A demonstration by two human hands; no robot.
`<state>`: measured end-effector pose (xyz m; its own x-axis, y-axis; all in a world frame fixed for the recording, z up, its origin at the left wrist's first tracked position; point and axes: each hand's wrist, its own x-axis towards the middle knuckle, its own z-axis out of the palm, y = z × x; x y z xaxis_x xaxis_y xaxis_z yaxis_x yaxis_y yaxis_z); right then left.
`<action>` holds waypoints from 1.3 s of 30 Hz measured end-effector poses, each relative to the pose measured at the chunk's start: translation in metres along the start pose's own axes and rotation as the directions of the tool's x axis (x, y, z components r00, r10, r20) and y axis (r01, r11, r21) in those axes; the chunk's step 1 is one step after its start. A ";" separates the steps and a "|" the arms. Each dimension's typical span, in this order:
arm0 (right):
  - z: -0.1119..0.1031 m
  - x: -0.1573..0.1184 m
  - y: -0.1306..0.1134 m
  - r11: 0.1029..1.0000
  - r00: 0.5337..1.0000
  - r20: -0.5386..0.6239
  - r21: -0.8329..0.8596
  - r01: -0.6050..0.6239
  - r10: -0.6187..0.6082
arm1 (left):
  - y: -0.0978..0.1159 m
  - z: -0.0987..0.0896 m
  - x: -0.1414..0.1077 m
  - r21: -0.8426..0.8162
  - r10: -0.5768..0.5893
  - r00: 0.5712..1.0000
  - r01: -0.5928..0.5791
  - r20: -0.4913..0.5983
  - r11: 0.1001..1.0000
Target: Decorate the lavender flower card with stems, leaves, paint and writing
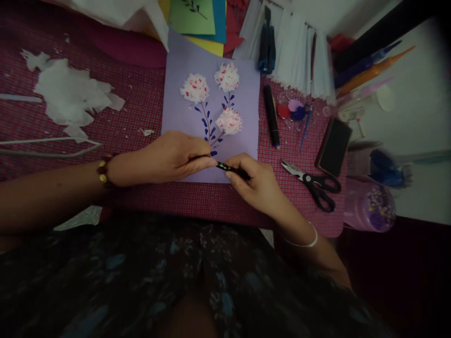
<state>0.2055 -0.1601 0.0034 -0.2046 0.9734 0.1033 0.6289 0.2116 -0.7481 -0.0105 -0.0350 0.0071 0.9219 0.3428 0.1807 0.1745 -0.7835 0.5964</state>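
Observation:
Over the lower edge of the purple sheet [183, 126], a slim black pen [224, 166] with small green marks stretches between my two hands. My left hand [169, 157] pinches its left end, and the fingers hide that tip. Closed around the other end is my right hand [259, 185]. On the sheet are three fluffy white flowers [229, 121] dotted with red and pink. Thin brown stems and dark blue leaves [205, 123] run down from them toward my hands, which cover the lowest part.
Right of the sheet lie a black marker [271, 117], a paint palette [294, 110], scissors [312, 183] and a phone [334, 146]. A cutter [268, 44] rests on pleated white strips [296, 51]. Torn white paper [70, 91] is at left. A pink container [369, 206] stands at the right edge.

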 end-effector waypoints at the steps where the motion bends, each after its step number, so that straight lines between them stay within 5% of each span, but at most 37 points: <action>1: -0.001 0.000 0.001 1.000 1.000 0.001 -0.006 -0.004 0.004 | -0.002 -0.001 0.000 -0.004 -0.006 1.000 0.006 -0.005 1.000; 13: -0.025 0.002 0.022 0.994 0.990 -0.110 -0.046 -0.096 0.090 | -0.028 -0.018 0.000 0.071 -0.162 0.982 0.169 -0.094 0.983; 16: -0.026 0.003 0.025 0.993 0.987 -0.109 -0.030 -0.118 0.114 | -0.026 -0.021 0.001 -0.181 -0.285 0.944 0.255 -0.168 0.950; 20: -0.018 0.003 0.026 0.989 0.988 -0.070 0.058 -0.133 0.137 | -0.016 -0.024 0.002 -0.582 -0.435 0.886 0.271 -0.160 0.767; 24: -0.003 0.004 0.020 0.957 0.987 0.027 0.243 -0.158 0.156 | -0.007 -0.015 0.001 -0.621 -0.358 0.932 0.246 -0.060 0.745; 30: 0.011 0.007 0.011 0.788 0.963 0.214 0.558 -0.259 0.164 | 0.006 0.002 0.005 -0.491 -0.160 0.985 0.168 0.060 0.855; 35: 0.004 0.011 0.019 0.513 0.914 0.212 0.772 -0.374 0.347 | 0.005 -0.020 0.005 -0.561 -0.356 0.934 0.285 -0.018 0.777; 39: -0.002 0.014 0.024 0.428 0.889 0.218 0.813 -0.393 0.402 | -0.002 -0.030 0.003 -0.574 -0.458 0.888 0.354 -0.041 0.738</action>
<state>0.2193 -0.1416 -0.0124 -0.0930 0.9314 -0.3518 -0.2602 -0.3638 -0.8944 -0.0188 -0.0164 0.0299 0.7247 0.6844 -0.0805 0.2563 -0.1592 0.9534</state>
